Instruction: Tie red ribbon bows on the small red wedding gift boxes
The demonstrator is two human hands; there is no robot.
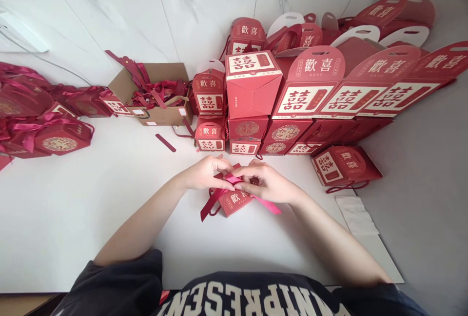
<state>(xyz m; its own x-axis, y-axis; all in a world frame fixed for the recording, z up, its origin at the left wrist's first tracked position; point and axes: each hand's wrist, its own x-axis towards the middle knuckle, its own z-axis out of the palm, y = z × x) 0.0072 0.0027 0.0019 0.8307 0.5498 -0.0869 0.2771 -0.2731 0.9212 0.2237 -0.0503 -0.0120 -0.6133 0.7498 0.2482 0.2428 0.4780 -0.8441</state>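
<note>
A small red gift box (231, 204) with gold characters lies on the white table in front of me. Across its top runs a pink ribbon (268, 205), whose two tails hang out to the left and right. My left hand (209, 173) pinches the ribbon from the left with thumb and fingers. From the right, my right hand (266, 182) grips the same ribbon, thumb and index finger meeting near the middle. Both hands cover much of the box top, so the exact shape of the loop or knot is partly hidden. A dark red cord shows at the box's lower left.
Stacked red gift boxes (305, 96) line the wall behind. A cardboard box (161, 115) holds loose ribbons. Ribboned boxes (60, 135) are piled at left. A single box (347, 167) and white tissues (356, 213) lie at right. A dark red strip (165, 143) rests on the white table (120, 179).
</note>
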